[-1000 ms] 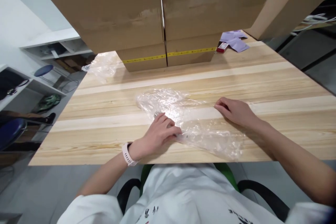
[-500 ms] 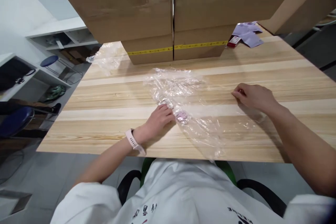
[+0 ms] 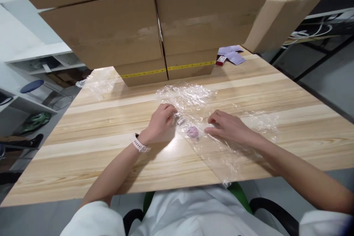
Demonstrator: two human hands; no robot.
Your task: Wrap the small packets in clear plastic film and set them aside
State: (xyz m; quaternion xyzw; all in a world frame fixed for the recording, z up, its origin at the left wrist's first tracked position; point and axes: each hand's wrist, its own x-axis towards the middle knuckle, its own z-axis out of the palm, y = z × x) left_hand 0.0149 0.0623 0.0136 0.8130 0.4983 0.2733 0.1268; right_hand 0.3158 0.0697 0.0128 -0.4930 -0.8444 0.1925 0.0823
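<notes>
A sheet of crumpled clear plastic film [image 3: 190, 96] lies across the middle of the wooden table. A small round pinkish-purple item [image 3: 193, 131] rests in or under it; I cannot tell which. My left hand [image 3: 162, 120], with a pale watch band on the wrist, is closed at the film's left edge, fingertips pinched on the plastic. To the right of the purple item, my right hand [image 3: 228, 127] hovers low over the film. Its thumb and fingers are apart, curved toward the item, with nothing between them.
Stacked cardboard boxes [image 3: 110, 29] rise at the table's [image 3: 105, 169] back, a yellow measuring tape [image 3: 190, 65] along their base. Purple packets [image 3: 233, 55] and a small red box [image 3: 221, 60] lie at the back right. More clear film [image 3: 101, 81] is at the back left.
My right hand has moved left, close to the purple item, and its fingers have opened. My left hand stays at the film's edge. The view has shifted, showing more boxes.
</notes>
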